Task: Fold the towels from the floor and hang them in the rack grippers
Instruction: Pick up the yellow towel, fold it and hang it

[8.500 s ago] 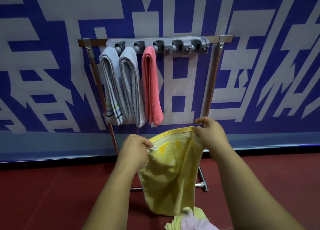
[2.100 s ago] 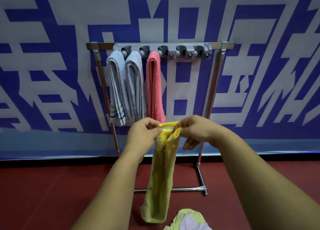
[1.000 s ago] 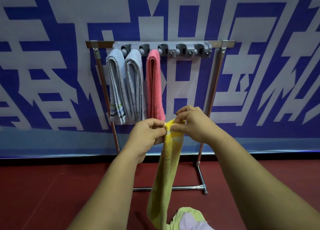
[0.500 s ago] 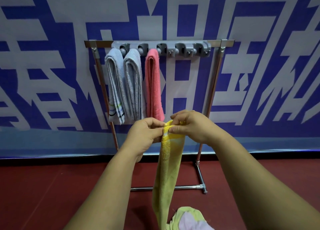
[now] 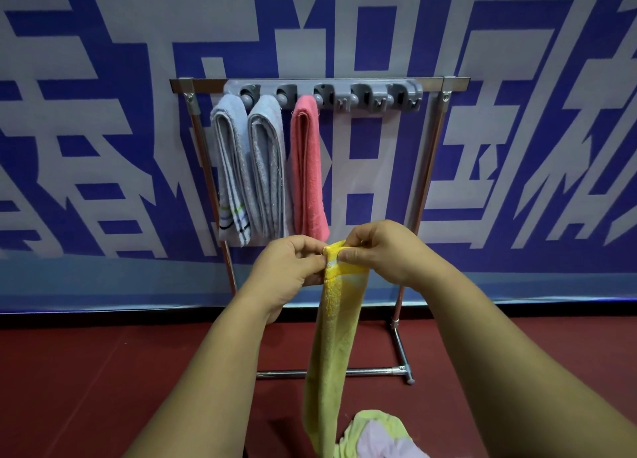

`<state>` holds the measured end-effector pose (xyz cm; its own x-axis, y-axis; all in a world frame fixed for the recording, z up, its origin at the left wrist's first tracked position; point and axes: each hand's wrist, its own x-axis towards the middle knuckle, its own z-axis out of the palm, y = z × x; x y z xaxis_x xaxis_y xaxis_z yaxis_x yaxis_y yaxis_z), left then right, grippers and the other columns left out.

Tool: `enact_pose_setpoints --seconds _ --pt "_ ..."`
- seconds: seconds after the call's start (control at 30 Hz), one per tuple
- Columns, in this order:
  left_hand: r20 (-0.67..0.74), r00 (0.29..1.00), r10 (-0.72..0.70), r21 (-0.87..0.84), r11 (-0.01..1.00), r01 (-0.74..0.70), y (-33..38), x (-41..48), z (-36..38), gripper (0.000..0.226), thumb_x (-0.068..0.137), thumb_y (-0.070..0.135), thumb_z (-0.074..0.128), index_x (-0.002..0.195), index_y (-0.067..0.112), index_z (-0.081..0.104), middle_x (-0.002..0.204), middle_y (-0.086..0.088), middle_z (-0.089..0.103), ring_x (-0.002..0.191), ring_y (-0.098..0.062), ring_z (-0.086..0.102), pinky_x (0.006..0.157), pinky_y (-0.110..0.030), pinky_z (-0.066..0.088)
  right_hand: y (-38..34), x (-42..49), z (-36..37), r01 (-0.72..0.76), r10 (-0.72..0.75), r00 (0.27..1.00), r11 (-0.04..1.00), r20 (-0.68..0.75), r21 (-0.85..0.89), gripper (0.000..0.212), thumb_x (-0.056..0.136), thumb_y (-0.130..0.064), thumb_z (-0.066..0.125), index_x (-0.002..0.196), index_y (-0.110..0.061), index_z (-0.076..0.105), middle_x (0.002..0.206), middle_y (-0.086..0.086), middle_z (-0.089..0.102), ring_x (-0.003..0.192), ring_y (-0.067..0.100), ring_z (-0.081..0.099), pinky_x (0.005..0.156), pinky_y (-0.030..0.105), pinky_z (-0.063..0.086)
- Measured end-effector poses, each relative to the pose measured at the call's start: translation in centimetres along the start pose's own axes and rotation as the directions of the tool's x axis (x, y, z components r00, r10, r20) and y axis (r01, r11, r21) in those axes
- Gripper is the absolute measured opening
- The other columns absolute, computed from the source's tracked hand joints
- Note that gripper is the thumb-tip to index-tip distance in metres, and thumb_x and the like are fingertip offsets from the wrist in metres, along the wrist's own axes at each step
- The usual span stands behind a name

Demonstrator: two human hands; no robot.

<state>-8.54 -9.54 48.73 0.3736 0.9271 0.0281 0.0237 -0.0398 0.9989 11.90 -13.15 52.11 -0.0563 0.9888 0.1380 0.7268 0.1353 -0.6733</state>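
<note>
In the head view, the rack (image 5: 432, 181) stands on the red floor (image 5: 86, 388) against a blue and white banner (image 5: 103, 130), and both hands are raised in front of its lower half. The left hand (image 5: 293, 268) and the right hand (image 5: 382, 254) meet at the top end of the yellow towel (image 5: 336, 337), which is folded into a long narrow strip. The left fingers (image 5: 312, 256) are curled and pinch the strip's left edge with the thumb. The right fingers (image 5: 351, 254) are curled over the top fold and pinch it from the right, so the two hands nearly touch. The strip hangs straight down from this grip, in front of the rack's bottom rail, and its lower end runs out of the frame just beside a pile (image 5: 375, 437) of pale green and lilac cloth on the floor in front of the rack. Along the rack's top rail sits a grey gripper bar (image 5: 379, 93) with five holders. The three holders at its left end each carry a folded towel: a striped towel (image 5: 229, 168) nearest the rack's left post, a grey towel (image 5: 267, 168) touching it, and a pink towel (image 5: 306, 168) just beside that. The pink towel's bottom edge hangs just above the hands. The yellow towel is well below the gripper bar and apart from it.
</note>
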Motion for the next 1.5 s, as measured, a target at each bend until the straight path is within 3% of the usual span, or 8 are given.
enact_pose_setpoints --seconds 0.37,0.5,0.6,0.93,1.07,1.2,1.3,1.5 --pt "-0.019 0.993 0.116 0.092 0.989 -0.114 0.4 1.0 -0.2 0.016 0.091 0.000 0.080 0.104 0.009 0.078 0.101 -0.025 0.076 0.087 -0.024 0.075 0.090 -0.045 0.065 -0.6 0.2 -0.5 -0.010 0.005 0.997 0.998 -0.076 -0.059 0.025 0.092 -0.049 0.077 0.083 -0.025 0.074 0.075 -0.002 0.070 0.067 0.012 0.064 0.066 0.041 0.056" --pt "-0.018 0.991 0.132 0.087 0.988 -0.130 1.0 1.2 -0.8 0.016 0.092 -0.003 0.077 0.103 0.010 0.076 0.090 -0.012 0.075 0.087 -0.023 0.072 0.093 -0.051 0.061 -0.5 0.2 -2.3 -0.003 0.004 1.000 0.984 0.008 -0.181 0.022 0.089 -0.052 0.078 0.090 -0.030 0.076 0.086 -0.004 0.073 0.082 0.017 0.068 0.073 0.044 0.057" --pt "-0.006 0.992 0.125 0.100 0.987 -0.124 1.4 1.2 -1.0 0.017 0.094 -0.003 0.074 0.103 0.011 0.074 0.085 0.000 0.073 0.086 -0.022 0.069 0.092 -0.053 0.060 -1.1 -0.2 -3.3 0.015 -0.003 0.999 0.964 0.044 -0.264 0.015 0.091 -0.049 0.077 0.093 -0.034 0.076 0.093 -0.011 0.071 0.080 0.007 0.063 0.066 0.030 0.048" --pt "0.059 0.986 0.156 0.076 0.984 -0.160 3.1 0.5 -2.1 0.021 0.101 -0.004 0.064 0.102 0.016 0.070 0.090 -0.002 0.077 0.087 -0.021 0.071 0.083 -0.043 0.059 -4.6 0.2 -4.2 0.232 -0.150 0.961 0.895 0.234 -0.380 0.008 0.092 -0.032 0.075 0.099 -0.027 0.078 0.093 -0.010 0.057 0.085 0.012 0.059 0.075 0.033 0.050" --pt "0.063 0.983 0.170 0.084 0.981 -0.175 3.5 0.3 -2.6 0.019 0.101 -0.005 0.064 0.104 0.014 0.068 0.088 -0.002 0.079 0.084 -0.015 0.072 0.079 -0.032 0.060 -5.3 0.4 -4.0 0.123 0.001 0.962 0.890 0.272 -0.440 0.026 0.096 -0.044 0.070 0.094 -0.020 0.077 0.093 0.003 0.062 0.084 0.024 0.062 0.076 0.042 0.052" --pt "0.004 0.983 0.185 0.125 0.975 -0.184 3.6 0.3 -2.3 0.016 0.101 0.000 0.066 0.103 0.015 0.070 0.089 -0.004 0.080 0.085 -0.020 0.072 0.084 -0.044 0.059 -6.8 0.7 -4.1 0.021 0.067 0.984 0.880 0.167 -0.475 0.044 0.102 -0.053 0.059 0.089 -0.016 0.077 0.067 0.003 0.056 0.061 0.017 0.049 0.058 0.033 0.040" --pt "-0.056 0.980 0.193 0.036 0.981 -0.192 4.7 0.7 -2.2 0.014 0.102 0.001 0.065 0.105 0.015 0.068 0.089 -0.005 0.077 0.080 -0.018 0.070 0.070 -0.035 0.058 -7.9 1.1 -4.6 0.053 -0.017 0.996 0.910 0.090 -0.412 0.040 0.102 -0.044 0.063 0.083 -0.011 0.074 0.065 0.010 0.057 0.057 0.016 0.046 0.054 0.031 0.037" --pt "-0.105 0.963 0.249 -0.109 0.960 -0.260 7.6 1.0 -2.4 0.020 0.104 -0.002 0.061 0.107 0.017 0.063 0.085 0.004 0.075 0.070 -0.007 0.070 0.058 -0.023 0.056 -9.1 1.6 -5.7 0.108 -0.112 0.992 0.991 -0.051 -0.080 0.011 0.099 -0.029 0.072 0.103 -0.020 0.075 0.093 0.005 0.077 0.083 0.017 0.077 0.079 0.039 0.066"
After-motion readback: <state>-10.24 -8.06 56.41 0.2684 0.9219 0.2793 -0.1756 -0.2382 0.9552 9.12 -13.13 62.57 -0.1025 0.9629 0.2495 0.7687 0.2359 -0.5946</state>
